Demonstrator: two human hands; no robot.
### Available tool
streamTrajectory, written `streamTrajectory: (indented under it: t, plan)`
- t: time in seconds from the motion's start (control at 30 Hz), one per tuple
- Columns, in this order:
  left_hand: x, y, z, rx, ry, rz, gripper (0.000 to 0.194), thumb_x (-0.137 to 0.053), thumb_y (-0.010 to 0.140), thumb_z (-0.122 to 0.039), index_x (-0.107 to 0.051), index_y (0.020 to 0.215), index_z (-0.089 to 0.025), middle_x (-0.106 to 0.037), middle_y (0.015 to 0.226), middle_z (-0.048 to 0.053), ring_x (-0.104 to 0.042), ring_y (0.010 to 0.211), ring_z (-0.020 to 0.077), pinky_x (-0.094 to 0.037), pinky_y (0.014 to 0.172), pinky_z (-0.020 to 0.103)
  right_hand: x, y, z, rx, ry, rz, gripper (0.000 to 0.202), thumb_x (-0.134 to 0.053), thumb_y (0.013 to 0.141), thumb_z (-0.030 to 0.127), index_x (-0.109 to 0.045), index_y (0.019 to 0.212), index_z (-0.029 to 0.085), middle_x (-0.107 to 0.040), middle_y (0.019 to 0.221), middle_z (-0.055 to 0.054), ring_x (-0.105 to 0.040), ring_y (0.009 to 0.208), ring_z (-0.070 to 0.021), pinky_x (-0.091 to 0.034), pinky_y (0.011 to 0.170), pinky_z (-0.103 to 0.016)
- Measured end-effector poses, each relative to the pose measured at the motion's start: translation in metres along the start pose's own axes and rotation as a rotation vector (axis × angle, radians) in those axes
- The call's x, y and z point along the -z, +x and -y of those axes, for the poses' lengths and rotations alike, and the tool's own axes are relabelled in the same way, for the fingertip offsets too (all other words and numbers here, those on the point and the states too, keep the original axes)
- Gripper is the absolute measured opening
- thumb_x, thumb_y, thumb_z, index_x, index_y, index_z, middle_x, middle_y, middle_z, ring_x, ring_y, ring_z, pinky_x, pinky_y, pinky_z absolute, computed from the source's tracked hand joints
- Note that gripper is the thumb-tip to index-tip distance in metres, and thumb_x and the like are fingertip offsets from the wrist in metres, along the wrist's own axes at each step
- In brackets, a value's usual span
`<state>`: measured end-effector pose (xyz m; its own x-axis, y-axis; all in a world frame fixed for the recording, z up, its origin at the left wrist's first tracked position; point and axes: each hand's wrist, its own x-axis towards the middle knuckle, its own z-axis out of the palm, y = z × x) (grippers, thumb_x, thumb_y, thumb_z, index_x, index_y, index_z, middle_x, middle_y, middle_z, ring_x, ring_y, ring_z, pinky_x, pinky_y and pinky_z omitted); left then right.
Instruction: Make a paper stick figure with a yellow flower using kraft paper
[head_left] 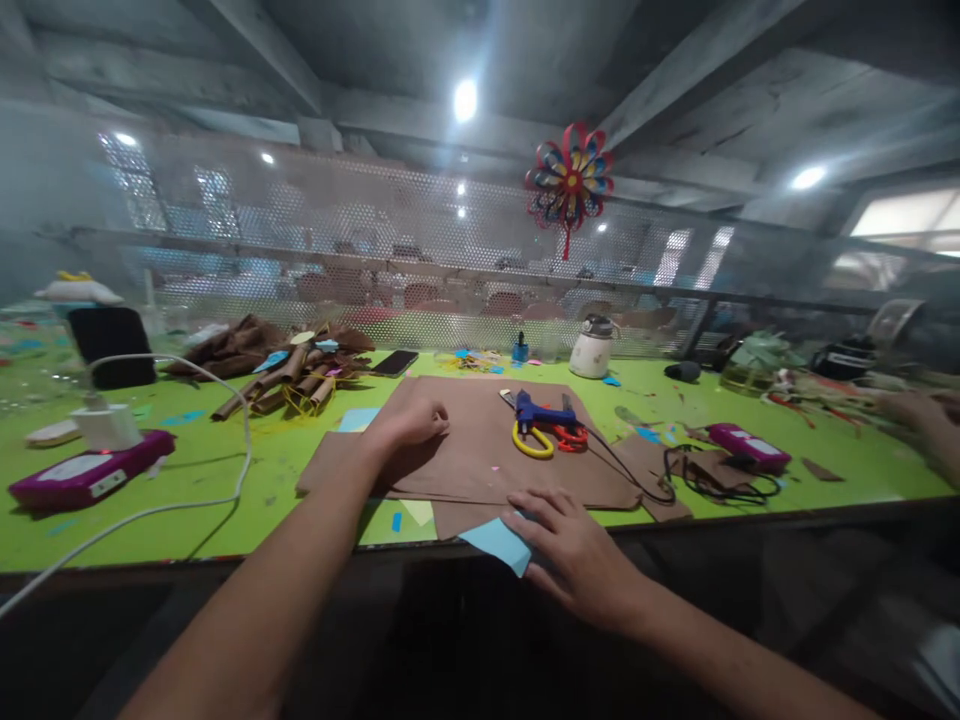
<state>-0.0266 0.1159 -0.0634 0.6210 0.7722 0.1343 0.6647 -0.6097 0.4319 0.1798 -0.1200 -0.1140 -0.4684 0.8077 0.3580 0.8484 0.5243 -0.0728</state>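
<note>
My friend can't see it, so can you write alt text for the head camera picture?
A person's right hand holds light-blue paper at the edge of a green table, with the left hand over brown paper. Yellow-handled scissors and a blue glue gun lie there.

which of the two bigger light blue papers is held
The angular light blue paper piece held by the right hand; the other blue piece lies unheld on the green tabletop, left of the brown paper.

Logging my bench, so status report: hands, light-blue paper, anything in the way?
Right hand pinching light-blue paper at table edge. Left hand over brown paper, grip unclear. Blue glue gun and yellow-handled scissors lying on brown paper.
</note>
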Motion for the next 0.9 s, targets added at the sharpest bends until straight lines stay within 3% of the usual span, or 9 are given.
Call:
streamTrajectory:
  t: [0.13, 0.27, 0.37, 0.47, 0.57, 0.67, 0.73, 0.8, 0.9]
  plan:
    - [0.002, 0.0, 0.0, 0.001, 0.051, -0.002, 0.025, -0.051, 0.071, -0.024, -0.071, 0.078, -0.011, -0.069, 0.074, 0.009, -0.056, 0.065, 0.0178, -0.039, 0.06, 0.025, 0.002, 0.004, 0.007, -0.042, 0.07, -0.044, 0.049, -0.053, 0.081, 0.017, -0.051, 0.13, 0.02, -0.049, 0.135, -0.013, -0.039, 0.123, -0.0291, -0.033, 0.102, -0.052]
    - [0.001, 0.001, 0.003, 0.009, 0.069, 0.0, 0.026, -0.05, 0.072, -0.024, -0.071, 0.079, -0.011, -0.069, 0.075, 0.008, -0.056, 0.066, 0.0174, -0.039, 0.059, 0.024, 0.029, 0.009, 0.004, -0.003, 0.371, 0.024, 0.043, -0.057, 0.073, 0.015, -0.061, 0.117, 0.018, -0.058, 0.124, -0.012, -0.05, 0.115, -0.0265, -0.04, 0.099, -0.044]
    - [-0.002, 0.003, 0.007, 0.015, 0.072, 0.005, 0.026, -0.049, 0.074, -0.024, -0.071, 0.079, -0.011, -0.07, 0.076, 0.008, -0.056, 0.067, 0.0172, -0.04, 0.062, 0.024, 0.038, 0.035, -0.014, -0.123, 0.633, 0.004, 0.028, -0.05, 0.083, 0.02, -0.065, 0.107, 0.017, -0.068, 0.107, -0.009, -0.061, 0.1, -0.0211, -0.049, 0.088, -0.034]
    - [-0.006, 0.005, 0.011, 0.026, 0.077, -0.019, 0.027, -0.049, 0.075, -0.024, -0.071, 0.083, -0.011, -0.071, 0.083, 0.01, -0.057, 0.07, 0.0179, -0.041, 0.065, 0.025, 0.023, 0.074, -0.031, -0.171, 0.52, -0.109, 0.027, -0.047, 0.088, 0.024, -0.065, 0.105, 0.014, -0.066, 0.111, -0.012, -0.06, 0.104, -0.0215, -0.047, 0.091, -0.036]
    - [-0.01, 0.008, 0.016, 0.03, 0.084, -0.034, 0.026, -0.051, 0.074, -0.024, -0.072, 0.085, -0.013, -0.071, 0.085, 0.01, -0.058, 0.072, 0.0181, -0.042, 0.066, 0.024, 0.004, 0.087, -0.033, 0.053, 0.278, -0.013, 0.03, -0.051, 0.089, 0.03, -0.063, 0.11, 0.013, -0.061, 0.12, -0.015, -0.052, 0.116, -0.0244, -0.04, 0.099, -0.04]
    - [-0.013, 0.011, 0.021, 0.03, 0.087, -0.035, 0.026, -0.052, 0.073, -0.024, -0.072, 0.085, -0.014, -0.071, 0.083, 0.008, -0.059, 0.07, 0.0178, -0.042, 0.064, 0.024, 0.013, 0.047, -0.021, 0.095, 0.129, 0.048, 0.035, -0.047, 0.092, 0.035, -0.059, 0.117, 0.014, -0.058, 0.124, -0.015, -0.051, 0.117, -0.0242, -0.041, 0.098, -0.04]
    - [-0.014, 0.013, 0.023, 0.033, 0.081, -0.04, 0.025, -0.052, 0.072, -0.024, -0.072, 0.085, -0.015, -0.071, 0.08, 0.008, -0.059, 0.069, 0.0178, -0.041, 0.063, 0.024, 0.036, -0.001, -0.009, 0.015, 0.073, 0.029, 0.024, -0.046, 0.093, 0.034, -0.065, 0.1, 0.02, -0.066, 0.102, -0.01, -0.06, 0.096, -0.0198, -0.048, 0.082, -0.032]
    - [-0.015, 0.014, 0.023, 0.038, 0.072, -0.049, 0.024, -0.052, 0.072, -0.025, -0.071, 0.082, -0.015, -0.07, 0.078, 0.008, -0.058, 0.069, 0.018, -0.041, 0.063, 0.024, 0.066, -0.047, 0.002, -0.089, 0.014, -0.092, 0.027, -0.05, 0.091, 0.032, -0.062, 0.069, 0.022, -0.061, 0.064, -0.004, -0.057, 0.062, -0.0153, -0.045, 0.062, -0.027]
    - [-0.014, 0.013, 0.021, 0.045, 0.059, -0.065, 0.023, -0.053, 0.072, -0.026, -0.071, 0.08, -0.014, -0.071, 0.08, 0.009, -0.059, 0.071, 0.0188, -0.041, 0.064, 0.025, 0.099, -0.086, 0.01, -0.218, 0.04, -0.37, 0.034, -0.061, 0.083, 0.034, -0.051, 0.053, 0.023, -0.047, 0.048, 0.001, -0.044, 0.044, -0.0125, -0.037, 0.048, -0.027]
